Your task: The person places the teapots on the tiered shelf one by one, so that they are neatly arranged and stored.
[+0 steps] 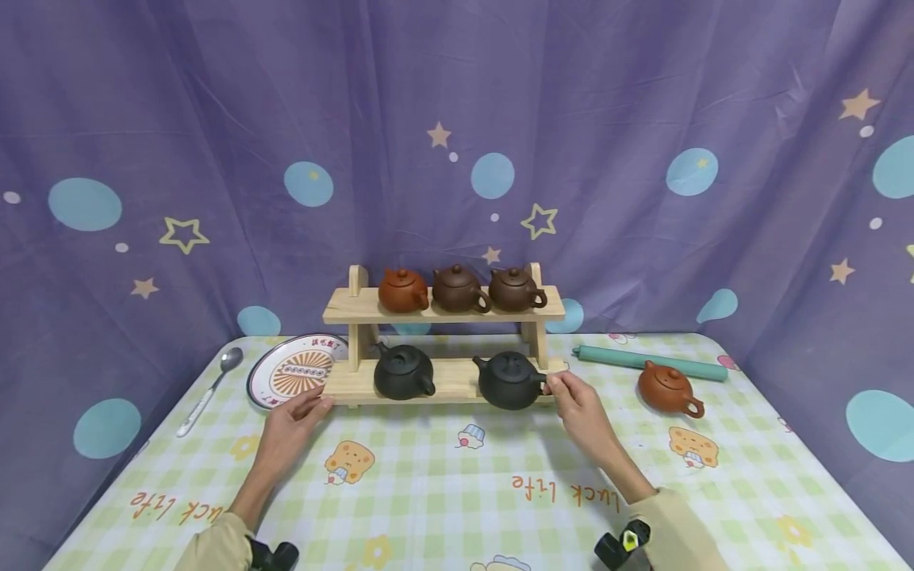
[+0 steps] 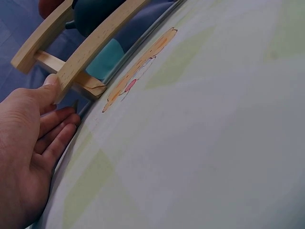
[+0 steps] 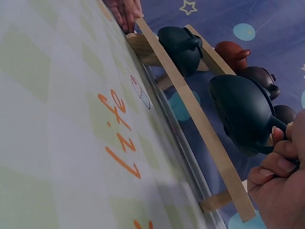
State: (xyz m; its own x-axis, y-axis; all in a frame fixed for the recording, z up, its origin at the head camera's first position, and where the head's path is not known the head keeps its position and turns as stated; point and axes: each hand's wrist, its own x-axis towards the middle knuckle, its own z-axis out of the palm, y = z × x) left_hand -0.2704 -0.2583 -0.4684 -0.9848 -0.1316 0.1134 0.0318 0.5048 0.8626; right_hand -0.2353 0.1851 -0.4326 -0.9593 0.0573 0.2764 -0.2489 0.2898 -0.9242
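Note:
My right hand pinches the handle of a black teapot, which overlaps the right part of the lower tier of a two-tier wooden rack. In the right wrist view this teapot hangs from the curled fingers, close to the front plank. My left hand grips the left end of the lower tier; the left wrist view has its thumb on the plank and the other fingers below. A second black teapot sits toward the left of that tier.
The upper tier bears an orange-brown teapot and two dark brown ones. Left of the rack lie a patterned plate and a spoon. On the right are a green roll and a reddish-brown teapot. A curtain hangs behind.

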